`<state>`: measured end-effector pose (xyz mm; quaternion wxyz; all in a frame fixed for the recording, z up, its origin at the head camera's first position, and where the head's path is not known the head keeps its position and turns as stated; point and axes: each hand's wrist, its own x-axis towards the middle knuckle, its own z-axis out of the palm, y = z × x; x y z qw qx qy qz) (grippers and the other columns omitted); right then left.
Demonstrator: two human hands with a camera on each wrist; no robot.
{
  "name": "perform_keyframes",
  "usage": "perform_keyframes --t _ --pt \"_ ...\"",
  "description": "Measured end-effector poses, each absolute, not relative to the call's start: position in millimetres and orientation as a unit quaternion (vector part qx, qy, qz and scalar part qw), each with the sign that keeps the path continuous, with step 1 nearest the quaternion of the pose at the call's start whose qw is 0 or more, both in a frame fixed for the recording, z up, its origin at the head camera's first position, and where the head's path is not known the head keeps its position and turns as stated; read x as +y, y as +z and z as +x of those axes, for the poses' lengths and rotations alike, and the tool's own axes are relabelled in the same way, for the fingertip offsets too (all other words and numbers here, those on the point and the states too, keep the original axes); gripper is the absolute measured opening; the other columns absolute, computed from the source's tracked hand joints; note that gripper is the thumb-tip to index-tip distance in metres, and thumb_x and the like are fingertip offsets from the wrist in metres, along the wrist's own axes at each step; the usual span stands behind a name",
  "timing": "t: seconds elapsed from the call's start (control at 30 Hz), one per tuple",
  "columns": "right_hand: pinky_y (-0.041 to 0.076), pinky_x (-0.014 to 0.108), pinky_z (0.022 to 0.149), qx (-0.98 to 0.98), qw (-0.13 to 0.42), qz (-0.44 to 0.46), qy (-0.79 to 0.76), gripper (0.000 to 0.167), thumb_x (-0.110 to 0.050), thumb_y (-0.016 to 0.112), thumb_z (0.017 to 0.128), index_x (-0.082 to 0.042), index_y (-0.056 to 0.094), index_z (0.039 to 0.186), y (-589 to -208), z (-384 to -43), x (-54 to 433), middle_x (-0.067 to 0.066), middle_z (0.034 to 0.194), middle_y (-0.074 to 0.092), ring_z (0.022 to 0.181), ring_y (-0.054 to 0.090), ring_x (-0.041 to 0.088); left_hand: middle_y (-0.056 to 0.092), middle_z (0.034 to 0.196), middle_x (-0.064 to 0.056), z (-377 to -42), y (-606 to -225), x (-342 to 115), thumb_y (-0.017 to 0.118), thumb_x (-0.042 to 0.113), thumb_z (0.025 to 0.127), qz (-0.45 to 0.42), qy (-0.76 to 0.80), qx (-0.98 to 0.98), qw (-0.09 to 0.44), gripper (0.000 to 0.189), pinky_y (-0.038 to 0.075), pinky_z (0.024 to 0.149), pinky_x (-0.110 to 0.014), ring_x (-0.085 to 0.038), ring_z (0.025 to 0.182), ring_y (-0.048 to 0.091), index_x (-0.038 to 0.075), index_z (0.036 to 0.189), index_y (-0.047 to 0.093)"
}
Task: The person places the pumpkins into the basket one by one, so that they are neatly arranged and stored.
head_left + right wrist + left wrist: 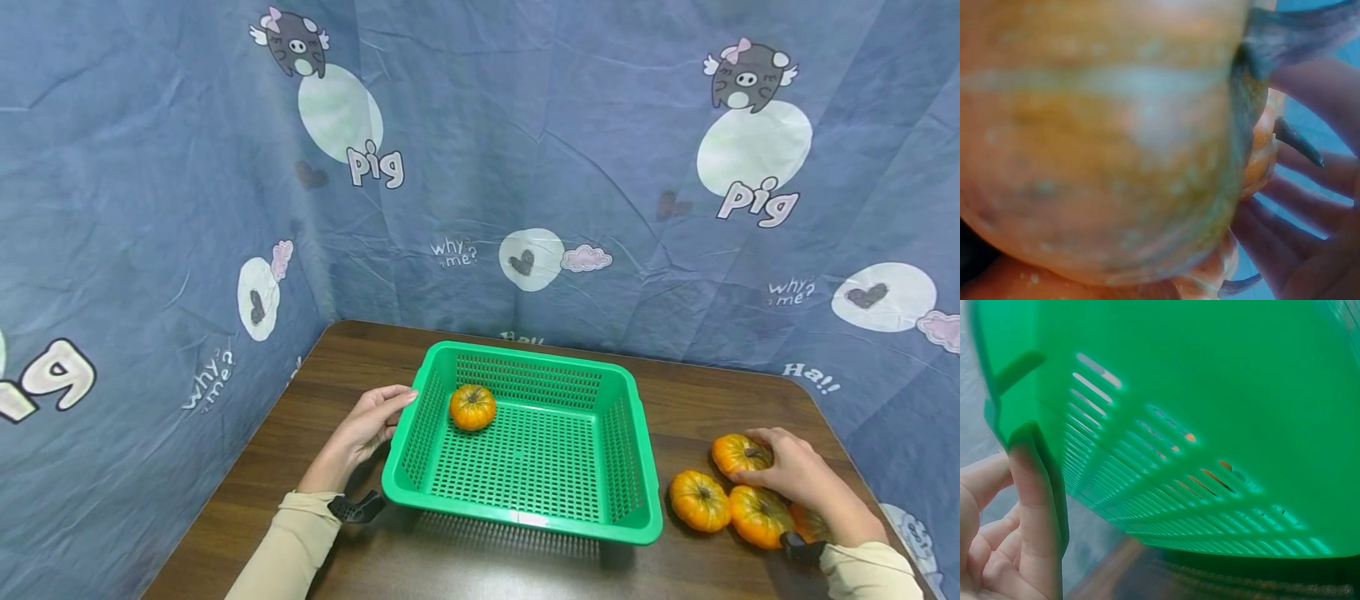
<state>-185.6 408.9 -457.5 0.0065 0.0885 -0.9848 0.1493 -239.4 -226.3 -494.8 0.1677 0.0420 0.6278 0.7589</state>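
Note:
My left hand [367, 425] grips the left rim of a green plastic basket [517, 518], the thumb on top near the rim's edge. In the left wrist view, its fingers [1032, 506] press against the slotted wall. Inside the basket, toward its far left corner, sits one small orange pumpkin [472, 407]. Over at the right, my right hand [797, 467] curls thumb and fingers round the farthest pumpkin [729, 455] of a cluster. A nearer pumpkin [1104, 150] fills much of the right wrist view, with that hand's spread fingers [1316, 209] behind it.
Beside the held pumpkin lie a left pumpkin [699, 501], a middle pumpkin [757, 517] and another pumpkin [808, 523] partly under the right wrist. Everything rests on a brown wooden table [352, 350]. Blue printed cloth [465, 192] hangs along the table's back and sides.

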Motion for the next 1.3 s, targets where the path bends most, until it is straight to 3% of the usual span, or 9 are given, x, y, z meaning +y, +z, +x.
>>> perform_keyframes --t 0.43,0.77,1.3 --pt "0.054 0.069 0.086 -0.981 0.006 0.083 0.176 0.085 -0.043 0.09 0.078 0.009 0.057 0.136 -455 -183 404 0.04 0.13 0.06 0.108 0.064 0.057 0.077 0.09 0.004 -238 -494 -227 0.057 0.02 0.108 0.042 0.758 0.627 0.172 0.017 0.065 0.07 -0.024 -0.007 0.078 0.076 0.007 0.117 0.063" --pt "0.056 0.068 0.087 -0.973 0.037 0.09 0.207 0.081 -0.042 0.09 0.079 0.004 0.058 0.137 -448 -181 395 0.039 0.134 0.057 0.107 0.064 0.057 0.077 0.092 0.003 -239 -494 -227 0.057 0.02 0.108 0.044 0.756 0.629 0.173 0.02 0.065 0.07 -0.024 -0.007 0.078 0.075 0.005 0.12 0.062" --pt "0.057 0.061 0.093 -0.959 0.051 0.11 0.257 0.076 -0.039 0.089 0.082 -0.003 0.058 0.142 -428 -183 369 0.029 0.138 0.059 0.115 0.065 0.053 0.078 0.094 0.003 -239 -494 -227 0.058 0.021 0.108 0.046 0.756 0.63 0.171 0.021 0.066 0.074 -0.027 -0.008 0.083 0.077 0.005 0.121 0.063"
